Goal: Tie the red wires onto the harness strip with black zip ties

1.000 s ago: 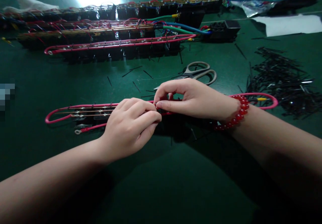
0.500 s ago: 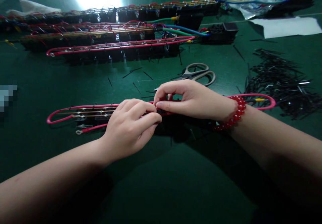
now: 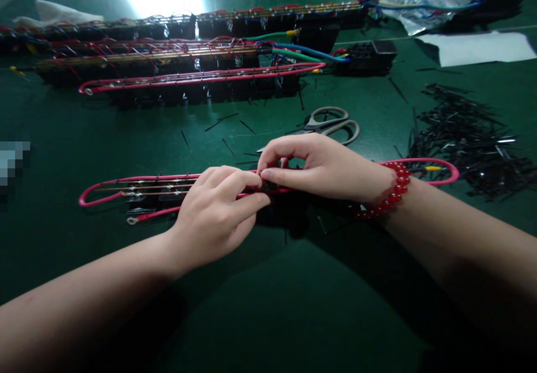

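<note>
A long black circuit assembly (image 3: 155, 198) with copper-coloured bars and a pink-red cable (image 3: 98, 186) along it lies across the table in front of me. My left hand (image 3: 220, 208) rests over its middle, fingers bent around it, the thumb a little apart from the index finger. From the right, my right hand (image 3: 308, 163) meets the left fingertips, its thumb and index finger pinched together over the cable. Whatever is in that pinch is too small to make out. Dark ties circle the cable at intervals. A ring terminal (image 3: 132, 221) ends the cable's lower left run.
Scissors (image 3: 329, 122) lie just beyond my right hand. A heap of thin black strips (image 3: 470, 138) is at the right, with loose ones scattered on the green table (image 3: 268, 306). Similar wired assemblies (image 3: 188, 79) lie farther back, beside a black box (image 3: 369, 57) and white paper (image 3: 482, 47).
My left thumb and index finger have parted slightly, baring a bit of red cable between them. My right hand keeps its pinch in nearly the same place.
</note>
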Motion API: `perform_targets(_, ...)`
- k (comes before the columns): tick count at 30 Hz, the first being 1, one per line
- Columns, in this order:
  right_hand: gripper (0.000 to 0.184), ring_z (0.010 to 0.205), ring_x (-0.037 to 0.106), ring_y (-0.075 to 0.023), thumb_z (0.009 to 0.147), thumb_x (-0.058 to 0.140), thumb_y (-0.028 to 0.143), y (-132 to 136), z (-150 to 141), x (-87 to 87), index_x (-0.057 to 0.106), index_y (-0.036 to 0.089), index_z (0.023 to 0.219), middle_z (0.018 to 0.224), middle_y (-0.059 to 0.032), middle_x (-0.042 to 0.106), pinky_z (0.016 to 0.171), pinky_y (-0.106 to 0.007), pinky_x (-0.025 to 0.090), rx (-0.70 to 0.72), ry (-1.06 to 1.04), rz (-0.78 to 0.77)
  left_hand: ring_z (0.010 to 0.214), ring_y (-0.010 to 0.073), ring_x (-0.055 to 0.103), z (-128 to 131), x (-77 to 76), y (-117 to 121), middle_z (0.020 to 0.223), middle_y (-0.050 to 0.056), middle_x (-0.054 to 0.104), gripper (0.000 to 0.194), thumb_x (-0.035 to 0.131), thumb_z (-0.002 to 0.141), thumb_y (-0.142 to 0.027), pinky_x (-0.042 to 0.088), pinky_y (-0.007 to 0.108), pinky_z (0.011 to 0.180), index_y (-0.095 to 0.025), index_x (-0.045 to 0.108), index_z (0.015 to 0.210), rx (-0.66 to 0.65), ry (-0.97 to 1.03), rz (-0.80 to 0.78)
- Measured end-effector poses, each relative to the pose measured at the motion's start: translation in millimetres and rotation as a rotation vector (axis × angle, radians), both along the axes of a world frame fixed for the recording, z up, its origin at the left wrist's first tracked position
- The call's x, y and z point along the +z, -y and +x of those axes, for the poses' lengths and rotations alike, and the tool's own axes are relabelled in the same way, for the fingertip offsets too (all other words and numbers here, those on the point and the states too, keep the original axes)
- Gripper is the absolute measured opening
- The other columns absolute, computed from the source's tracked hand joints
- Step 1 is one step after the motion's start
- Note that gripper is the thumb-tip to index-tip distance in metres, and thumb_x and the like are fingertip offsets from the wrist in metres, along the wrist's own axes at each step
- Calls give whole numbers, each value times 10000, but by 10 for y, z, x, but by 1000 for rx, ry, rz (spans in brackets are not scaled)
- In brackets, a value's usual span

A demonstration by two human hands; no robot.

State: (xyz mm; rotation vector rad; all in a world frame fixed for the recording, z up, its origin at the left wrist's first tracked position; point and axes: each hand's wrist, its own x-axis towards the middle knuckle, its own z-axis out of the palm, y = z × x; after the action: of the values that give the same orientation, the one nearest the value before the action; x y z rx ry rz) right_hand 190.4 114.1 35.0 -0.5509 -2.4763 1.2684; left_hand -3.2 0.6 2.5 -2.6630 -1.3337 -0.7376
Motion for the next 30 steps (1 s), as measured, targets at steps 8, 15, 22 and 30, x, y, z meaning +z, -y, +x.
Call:
perform_targets(8,133,853,658,-130,906,615,218,5,0,-21,693,117,946,921,-40,717,775,-255,512,-7,-42,-3,999,236,572,4,6,2,1107,62,622,150,591,904,-129,470,413,850,-219,660,1003,1,-5,-3)
perform_targets(15,130,856,660,-135,915,600,210,13,-7,-32,682,133,979,941,-38,722,742,-261,517,-16,-23,-38,995,238,570,-2,-6,3,1105,64,621,139,595,900,-138,470,418,855,-214,667,991,0,-12,-5)
perform_targets(22,135,861,656,-140,907,605,214,10,-13,-12,682,124,972,943,-45,718,767,-273,519,-8,-22,-45,1001,236,569,-6,1,2,1110,70,624,148,587,903,-145,467,413,861,-213,677,999,1,-31,-2)
perform_targets(30,115,851,645,-139,900,610,217,9,-4,8,686,136,929,918,-38,714,775,-276,506,-2,-12,-30,1007,236,566,-1,6,4,1117,81,620,154,566,909,-142,466,410,861,-205,679,992,-2,-31,-5)
